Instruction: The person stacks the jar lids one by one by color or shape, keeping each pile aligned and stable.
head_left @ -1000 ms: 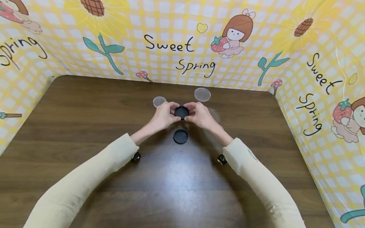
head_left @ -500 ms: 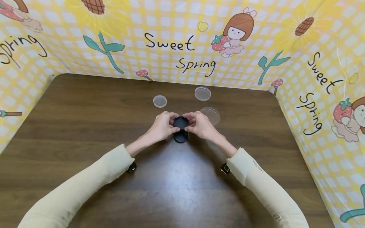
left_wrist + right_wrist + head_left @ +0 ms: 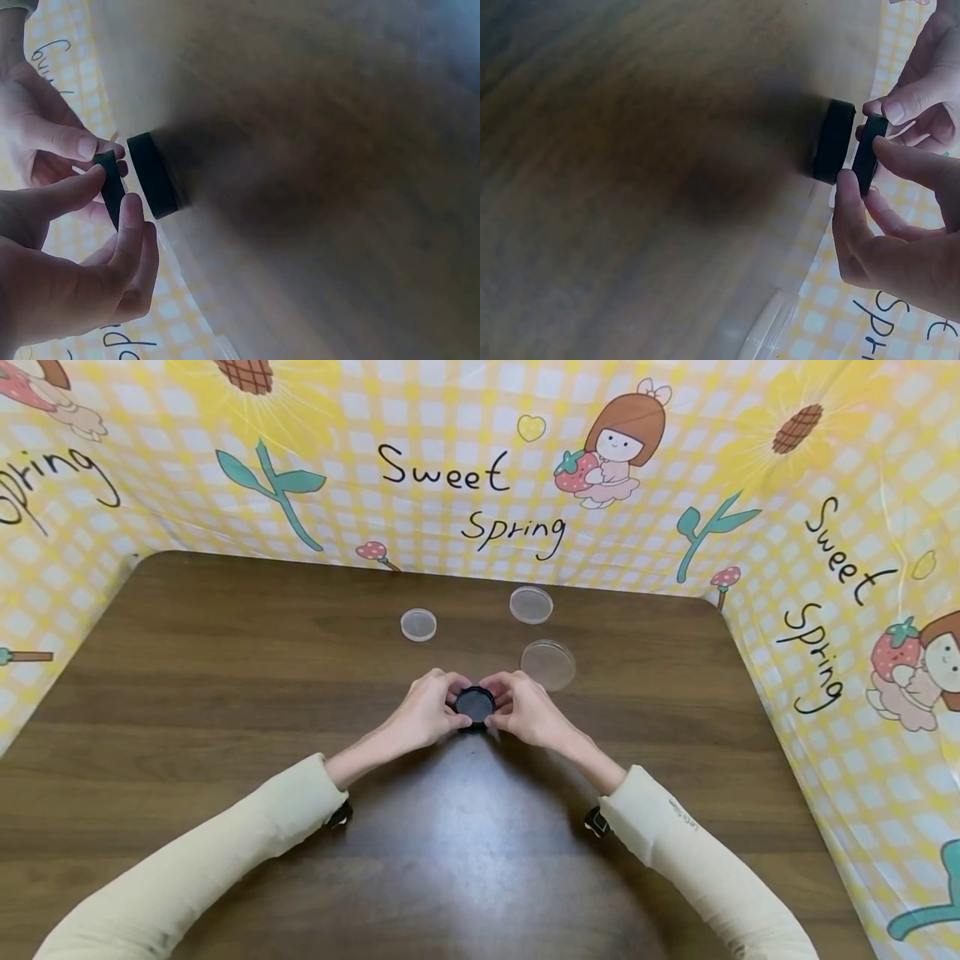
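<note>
Between both hands is a shallow black round lid (image 3: 475, 703). My left hand (image 3: 431, 708) pinches its left edge with thumb and fingers, and my right hand (image 3: 522, 708) pinches the right edge the same way. A shallow black round dish (image 3: 154, 176) sits on the table right under the lid, mostly covered by it in the head view. Both wrist views show a narrow gap between the two; in the left wrist view the lid (image 3: 112, 187) is somewhat tilted against the dish.
Behind the hands on the brown wooden table (image 3: 262, 693) lie clear round dishes: a small one (image 3: 418, 625) at left, one (image 3: 531, 605) at the back, and a larger one (image 3: 548, 665) close behind the right hand. A yellow checked cloth (image 3: 450, 410) encloses the back and sides.
Both hands have brought the black lid toward the person, from behind the black dish to over it. The larger clear dish, partly hidden before by the right hand, now shows more fully.
</note>
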